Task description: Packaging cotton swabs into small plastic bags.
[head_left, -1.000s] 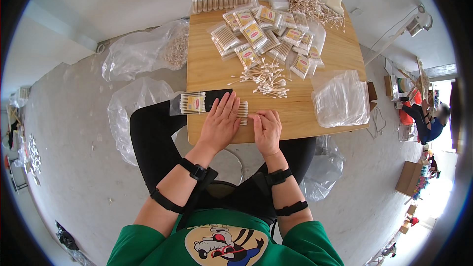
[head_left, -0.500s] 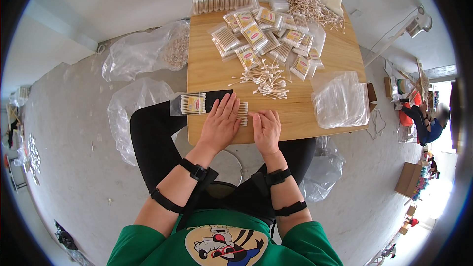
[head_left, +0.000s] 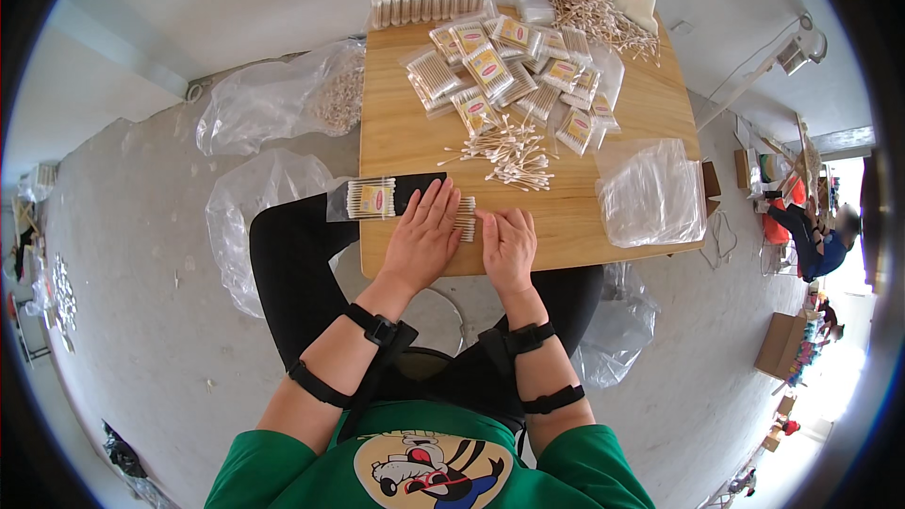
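Nothing has shifted since the earlier frames: both hands remain flat on the wooden table. Left hand and right hand lie side by side, fingers spread, pressing a small row of cotton swabs between them. A filled packet lies just left. Beyond: loose swabs, many finished packets, empty bags. Judged partway done.

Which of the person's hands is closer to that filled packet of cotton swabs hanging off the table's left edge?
Left. The left hand lies just right of the packet; the right hand is farther right, beyond the left hand.
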A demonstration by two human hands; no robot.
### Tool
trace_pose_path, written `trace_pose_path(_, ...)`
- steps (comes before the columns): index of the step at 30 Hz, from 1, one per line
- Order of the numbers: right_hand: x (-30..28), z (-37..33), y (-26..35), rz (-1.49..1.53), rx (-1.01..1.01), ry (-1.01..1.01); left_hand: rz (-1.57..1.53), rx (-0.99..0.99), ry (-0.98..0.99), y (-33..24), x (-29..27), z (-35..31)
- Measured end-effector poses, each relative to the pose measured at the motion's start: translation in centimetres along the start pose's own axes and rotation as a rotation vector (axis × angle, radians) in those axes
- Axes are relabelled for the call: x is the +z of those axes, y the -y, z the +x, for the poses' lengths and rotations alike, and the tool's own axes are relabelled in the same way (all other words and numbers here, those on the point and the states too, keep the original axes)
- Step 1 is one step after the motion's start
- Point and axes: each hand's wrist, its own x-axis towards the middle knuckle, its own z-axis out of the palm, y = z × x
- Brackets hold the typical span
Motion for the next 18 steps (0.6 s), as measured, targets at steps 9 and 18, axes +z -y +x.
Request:
trace_pose_path(9, 0.40, 0.25, -0.15, -0.033, -0.015, -0.012, -0.028, 0.002, -0.023, -0.08, -0.17, -0.01)
trace_pose_path(18, 0.36, 0.36, -0.04, -0.041, -0.002, -0.012, -0.034, -0.001, -0.042, -0.16, -0.30, 0.02)
